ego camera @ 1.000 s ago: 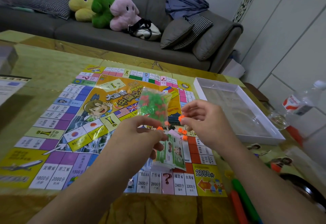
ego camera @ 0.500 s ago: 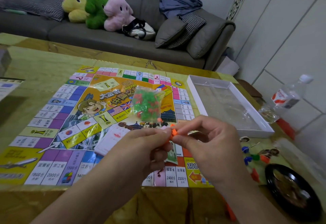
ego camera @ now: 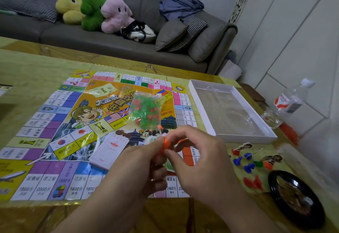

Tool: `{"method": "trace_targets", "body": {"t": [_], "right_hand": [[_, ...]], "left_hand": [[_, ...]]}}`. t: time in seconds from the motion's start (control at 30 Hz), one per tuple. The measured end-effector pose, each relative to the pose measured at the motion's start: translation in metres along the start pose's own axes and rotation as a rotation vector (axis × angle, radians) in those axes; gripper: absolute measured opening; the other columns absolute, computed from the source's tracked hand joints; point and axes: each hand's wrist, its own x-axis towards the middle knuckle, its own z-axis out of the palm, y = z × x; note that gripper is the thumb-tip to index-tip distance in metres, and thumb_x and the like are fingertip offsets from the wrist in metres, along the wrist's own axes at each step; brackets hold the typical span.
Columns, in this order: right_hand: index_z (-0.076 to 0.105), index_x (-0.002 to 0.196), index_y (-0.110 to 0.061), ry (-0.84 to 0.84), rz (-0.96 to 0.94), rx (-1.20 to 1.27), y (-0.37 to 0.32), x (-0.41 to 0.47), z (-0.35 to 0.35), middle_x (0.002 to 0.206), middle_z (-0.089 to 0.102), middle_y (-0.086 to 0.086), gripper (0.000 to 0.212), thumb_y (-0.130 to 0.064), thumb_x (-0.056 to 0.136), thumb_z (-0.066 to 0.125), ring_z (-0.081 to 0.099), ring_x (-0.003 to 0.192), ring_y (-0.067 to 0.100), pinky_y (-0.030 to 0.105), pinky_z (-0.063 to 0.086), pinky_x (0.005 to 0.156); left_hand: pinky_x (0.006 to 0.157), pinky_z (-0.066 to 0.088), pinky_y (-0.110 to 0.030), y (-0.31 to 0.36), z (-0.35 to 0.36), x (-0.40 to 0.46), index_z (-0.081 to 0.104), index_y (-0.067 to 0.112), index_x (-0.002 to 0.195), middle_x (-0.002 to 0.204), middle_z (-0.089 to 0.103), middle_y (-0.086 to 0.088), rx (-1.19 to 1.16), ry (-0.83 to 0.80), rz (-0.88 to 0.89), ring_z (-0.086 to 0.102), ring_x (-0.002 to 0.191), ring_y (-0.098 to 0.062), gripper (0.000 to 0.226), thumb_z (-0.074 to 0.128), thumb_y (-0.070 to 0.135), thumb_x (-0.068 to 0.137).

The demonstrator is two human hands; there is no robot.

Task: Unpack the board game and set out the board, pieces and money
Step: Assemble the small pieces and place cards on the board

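The colourful game board lies flat on the table. On its middle rests a clear bag of green and red plastic houses. A pink-backed card stack lies on the board left of my hands. My left hand and my right hand meet above the board's near right corner, both pinching one small orange piece between fingertips. Paper money is mostly hidden under my hands. Blue, red, green and orange pawn stands with character cut-outs are scattered on the table right of the board.
The white box tray with a clear insert sits right of the board. A plastic bottle lies beyond it at the table's right edge. A black round dish is at the near right. A grey sofa stands behind the table.
My hands came together from apart and now pinch the orange piece jointly. The view shifted right, showing the scattered pawns and black dish.
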Motion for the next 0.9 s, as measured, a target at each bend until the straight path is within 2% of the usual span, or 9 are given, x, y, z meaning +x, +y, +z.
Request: {"method": "trace_targets", "body": {"t": [0.17, 0.27, 0.47, 0.53, 0.6, 0.7, 0.9], "right_hand": [[0.069, 0.097, -0.022, -0.049, 0.057, 0.115, 0.001, 0.001, -0.007, 0.092, 0.071, -0.013, 0.020, -0.009, 0.089, 0.082, 0.071, 0.094, 0.011, 0.024, 0.059, 0.081], [0.067, 0.095, -0.023, -0.063, 0.105, 0.186, 0.002, 0.002, -0.010, 0.092, 0.071, -0.010, 0.021, -0.012, 0.087, 0.084, 0.072, 0.095, 0.016, 0.028, 0.060, 0.084], [0.073, 0.094, -0.026, -0.068, 0.177, 0.262, 0.006, 0.003, -0.014, 0.093, 0.075, -0.005, 0.015, -0.016, 0.090, 0.083, 0.074, 0.095, 0.019, 0.043, 0.062, 0.084], [0.075, 0.092, -0.027, -0.077, 0.206, 0.263, 0.007, 0.003, -0.018, 0.093, 0.076, -0.005, 0.016, -0.016, 0.087, 0.085, 0.074, 0.093, 0.019, 0.047, 0.062, 0.082], [0.076, 0.089, -0.026, -0.068, 0.230, 0.299, 0.007, 0.004, -0.020, 0.094, 0.077, -0.003, 0.020, -0.012, 0.082, 0.088, 0.075, 0.090, 0.021, 0.049, 0.063, 0.081], [0.077, 0.085, -0.026, -0.028, 0.233, 0.331, 0.008, 0.003, -0.022, 0.094, 0.079, -0.001, 0.024, -0.007, 0.078, 0.090, 0.076, 0.090, 0.024, 0.051, 0.063, 0.079], [0.079, 0.086, -0.024, -0.040, 0.175, 0.249, 0.011, 0.003, -0.024, 0.092, 0.079, -0.004, 0.025, -0.002, 0.076, 0.090, 0.075, 0.093, 0.022, 0.044, 0.063, 0.082]], "left_hand": [[0.043, 0.027, -0.026, 0.001, 0.002, -0.003, 0.056, 0.011, 0.089, 0.059, 0.032, -0.001, -0.012, -0.060, 0.002, 0.028, 0.046, -0.014, 0.026, 0.071, 0.032, 0.092], [0.042, 0.027, -0.025, 0.001, 0.004, -0.005, 0.062, 0.007, 0.096, 0.059, 0.029, 0.000, -0.026, -0.114, -0.013, 0.027, 0.045, -0.014, 0.028, 0.073, 0.033, 0.089], [0.040, 0.025, -0.024, 0.003, 0.005, -0.006, 0.064, 0.014, 0.069, 0.061, 0.026, 0.001, -0.004, -0.220, 0.012, 0.025, 0.046, -0.012, 0.023, 0.074, 0.028, 0.085], [0.041, 0.027, -0.024, 0.005, 0.003, -0.005, 0.066, 0.018, 0.057, 0.062, 0.029, 0.001, 0.036, -0.259, 0.023, 0.027, 0.047, -0.012, 0.030, 0.073, 0.027, 0.085], [0.042, 0.029, -0.025, 0.008, 0.001, -0.005, 0.067, 0.018, 0.055, 0.061, 0.031, 0.001, 0.082, -0.283, 0.039, 0.029, 0.047, -0.012, 0.034, 0.070, 0.025, 0.088], [0.045, 0.029, -0.026, 0.011, -0.001, -0.004, 0.064, 0.016, 0.061, 0.062, 0.032, -0.001, 0.149, -0.312, 0.073, 0.030, 0.048, -0.014, 0.029, 0.069, 0.024, 0.089], [0.046, 0.037, -0.026, 0.014, -0.005, -0.006, 0.070, 0.008, 0.078, 0.063, 0.037, -0.001, 0.251, -0.329, 0.137, 0.034, 0.052, -0.015, 0.019, 0.073, 0.027, 0.082]]}}
